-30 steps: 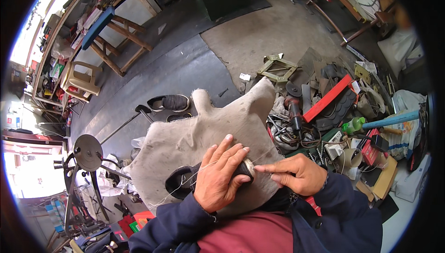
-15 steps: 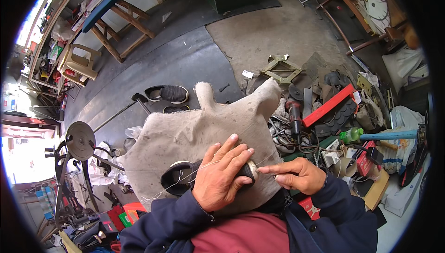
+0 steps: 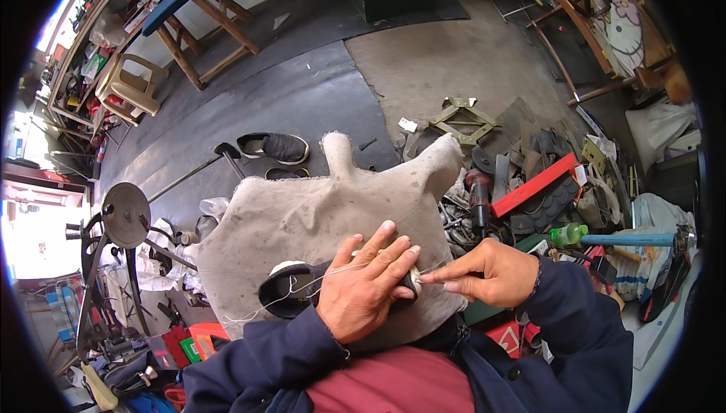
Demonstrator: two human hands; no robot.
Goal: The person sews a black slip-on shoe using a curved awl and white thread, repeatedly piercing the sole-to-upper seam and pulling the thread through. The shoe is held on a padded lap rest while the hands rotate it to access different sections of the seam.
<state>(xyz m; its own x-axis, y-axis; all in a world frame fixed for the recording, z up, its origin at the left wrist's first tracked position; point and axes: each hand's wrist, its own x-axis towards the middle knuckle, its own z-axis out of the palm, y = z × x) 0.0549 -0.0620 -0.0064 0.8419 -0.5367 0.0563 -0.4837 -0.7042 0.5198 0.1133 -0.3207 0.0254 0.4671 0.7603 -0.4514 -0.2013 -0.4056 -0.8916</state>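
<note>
A black slip-on shoe (image 3: 286, 292) with a white sole edge lies on its side across the pale cloth on my lap. My left hand (image 3: 361, 286) rests over its toe end, fingers spread along the upper, thumb and index finger straddling the toe. White thread (image 3: 304, 286) runs from the shoe opening under and over those fingers, with a loose tail to the left. My right hand (image 3: 484, 278) is at the toe, its index fingertip touching the white sole edge. Its other fingers are curled, hiding whatever they hold. A thin strand shows beside that index finger.
The stained cloth (image 3: 265, 224) covers my lap. Beyond it sits another black shoe (image 3: 276, 148) on the floor. At left stands a metal machine with a round wheel (image 3: 125, 215). Tools, a red bar (image 3: 535, 184) and a green bottle (image 3: 567, 234) crowd the right side.
My right hand has rolled over, back upward, with the index finger still at the toe and the elbow swung outward. My left hand has barely moved. The view has shifted slightly.
</note>
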